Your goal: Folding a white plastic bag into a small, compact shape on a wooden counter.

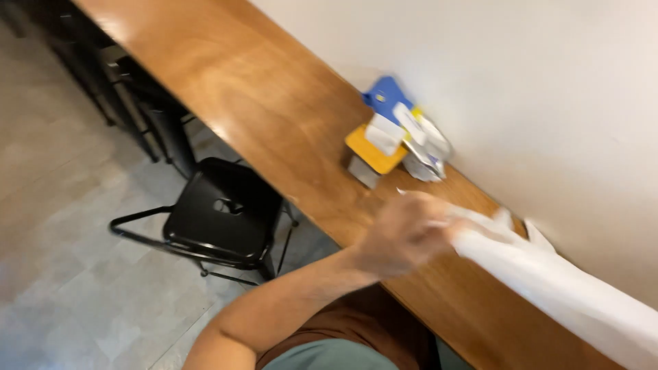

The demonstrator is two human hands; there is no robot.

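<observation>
Your left hand point(404, 233) is the only one showing, and it is curled into a loose fist around one end of a white cloth point(548, 281). The picture is blurred, so you cannot tell how tightly the fingers pinch it, only that they close on it. Your right hand is out of view.

The cloth runs away from that hand toward the lower right of the view. Its long axis lies roughly along the table point(274, 116), parallel to the pale wall point(514, 82) behind it. The gripped end sits on the wooden top just beside the wall edge; the far end leaves the frame at the right, so you cannot see where it stops or whether it rests flat.

Ahead of your knuckles, further along the table and near the wall, stands a small cluster: a yellow-topped holder point(373, 156) with white packets point(411, 133) and a blue card point(387, 92) behind it. It is near the hand but clearly apart from it, and the cloth does not touch it.

A black metal stool point(219, 216) stands on the tiled floor point(62, 226) to your left, below the table edge.
</observation>
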